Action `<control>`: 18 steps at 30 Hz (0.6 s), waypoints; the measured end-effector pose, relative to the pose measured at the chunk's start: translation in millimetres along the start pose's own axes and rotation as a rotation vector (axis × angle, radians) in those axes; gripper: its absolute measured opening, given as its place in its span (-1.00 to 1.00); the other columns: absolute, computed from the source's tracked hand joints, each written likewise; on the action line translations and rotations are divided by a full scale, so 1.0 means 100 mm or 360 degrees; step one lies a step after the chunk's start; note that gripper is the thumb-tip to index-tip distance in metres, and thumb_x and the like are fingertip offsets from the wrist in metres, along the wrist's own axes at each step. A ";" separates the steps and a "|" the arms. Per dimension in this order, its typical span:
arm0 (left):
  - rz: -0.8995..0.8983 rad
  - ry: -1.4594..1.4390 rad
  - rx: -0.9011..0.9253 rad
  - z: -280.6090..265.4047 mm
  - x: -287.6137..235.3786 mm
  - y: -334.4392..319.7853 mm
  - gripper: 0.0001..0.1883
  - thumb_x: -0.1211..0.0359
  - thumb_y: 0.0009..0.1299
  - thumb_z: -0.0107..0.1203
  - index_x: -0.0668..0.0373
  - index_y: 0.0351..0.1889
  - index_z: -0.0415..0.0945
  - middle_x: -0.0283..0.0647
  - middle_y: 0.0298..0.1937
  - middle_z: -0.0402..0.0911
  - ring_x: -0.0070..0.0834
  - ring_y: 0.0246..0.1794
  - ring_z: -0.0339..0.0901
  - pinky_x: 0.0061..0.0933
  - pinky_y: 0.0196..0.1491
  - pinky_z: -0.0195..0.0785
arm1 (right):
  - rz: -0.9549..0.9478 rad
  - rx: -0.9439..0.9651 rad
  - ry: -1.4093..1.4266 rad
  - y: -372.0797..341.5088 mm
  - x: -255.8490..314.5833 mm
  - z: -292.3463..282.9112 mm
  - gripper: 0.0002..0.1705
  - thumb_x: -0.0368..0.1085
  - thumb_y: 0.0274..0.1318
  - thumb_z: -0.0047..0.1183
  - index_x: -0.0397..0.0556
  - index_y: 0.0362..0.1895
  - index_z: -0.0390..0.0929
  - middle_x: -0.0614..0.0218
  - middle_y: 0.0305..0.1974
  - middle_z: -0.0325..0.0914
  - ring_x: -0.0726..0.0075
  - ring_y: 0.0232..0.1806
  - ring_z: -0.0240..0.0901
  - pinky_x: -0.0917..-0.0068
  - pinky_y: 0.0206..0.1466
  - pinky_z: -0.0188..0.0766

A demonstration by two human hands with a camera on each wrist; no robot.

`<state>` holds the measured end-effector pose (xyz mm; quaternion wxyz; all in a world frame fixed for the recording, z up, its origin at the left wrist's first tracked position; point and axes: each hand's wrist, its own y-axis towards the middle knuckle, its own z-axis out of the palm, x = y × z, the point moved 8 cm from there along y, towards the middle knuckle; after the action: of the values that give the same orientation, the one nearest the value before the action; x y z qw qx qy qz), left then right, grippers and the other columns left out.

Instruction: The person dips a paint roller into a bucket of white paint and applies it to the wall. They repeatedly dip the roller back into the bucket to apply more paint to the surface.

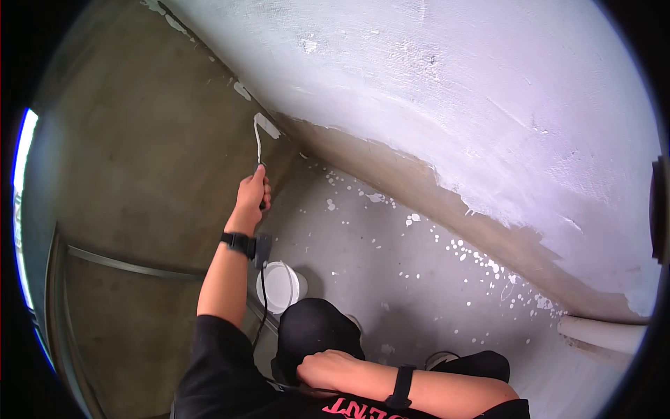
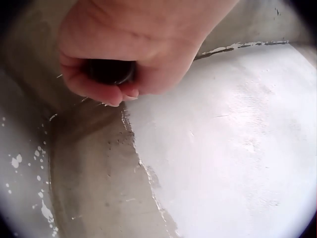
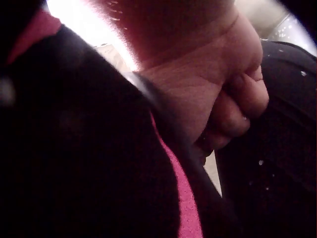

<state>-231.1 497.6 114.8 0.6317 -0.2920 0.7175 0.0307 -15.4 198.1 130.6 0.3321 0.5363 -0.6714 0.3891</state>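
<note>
My left hand [image 1: 252,192] grips the dark handle [image 2: 111,72] of a small paint roller, fingers and thumb wrapped round it. The roller's white sleeve [image 1: 268,126] lies against the bare grey-brown wall [image 1: 153,140], close to the corner with the white-painted wall [image 1: 447,84]. In the left wrist view the handle's end shows inside the curled fingers, and the sleeve is hidden. My right hand [image 1: 328,370] rests at the bent knee [image 1: 317,328], its fingers [image 3: 230,116] curled in with nothing seen in them.
A white bucket [image 1: 280,286] stands on the grey floor by the knee. White paint spots [image 1: 481,258] dot the floor along the wall. A pale pipe [image 1: 604,335] lies low at the right, and a metal frame strip [image 1: 132,267] crosses the left wall.
</note>
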 end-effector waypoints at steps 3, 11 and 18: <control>0.0001 0.0029 -0.0086 0.00 -0.09 0.39 -0.63 0.02 0.48 -0.02 0.11 -0.38 0.32 -0.44 -0.69 0.25 -0.63 -0.79 0.19 -0.52 -0.74 0.06 | -0.0074 -0.0065 0.0069 -0.10 0.07 -0.13 -0.67 -0.15 0.07 0.08 -0.20 -0.47 0.63 -0.05 -0.41 0.62 -0.15 -0.26 0.61 0.07 -0.22 0.56; 0.0017 -0.0002 -0.0183 0.01 -0.29 0.92 -0.65 0.04 0.46 -0.03 0.09 -0.39 0.32 -0.41 -0.68 0.27 -0.57 -0.74 0.22 -0.49 -0.70 0.08 | 0.0008 0.0039 0.0073 -0.06 0.00 -0.07 -0.65 -0.10 0.07 0.08 -0.17 -0.41 0.63 -0.03 -0.35 0.63 -0.13 -0.22 0.61 0.08 -0.17 0.55; -0.0005 -0.0020 -0.0022 0.12 -0.34 0.85 -0.69 0.07 0.46 -0.02 0.07 -0.38 0.31 -0.42 -0.67 0.27 -0.60 -0.74 0.22 -0.51 -0.68 0.09 | 0.0011 0.0018 0.0067 -0.05 0.02 -0.07 -0.65 -0.11 0.06 0.07 -0.18 -0.43 0.65 -0.03 -0.36 0.64 -0.13 -0.24 0.61 0.09 -0.16 0.56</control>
<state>-258.2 585.4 116.3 0.6342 -0.2972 0.7129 0.0365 -10.9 203.0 136.1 0.3418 0.5276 -0.6638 0.4051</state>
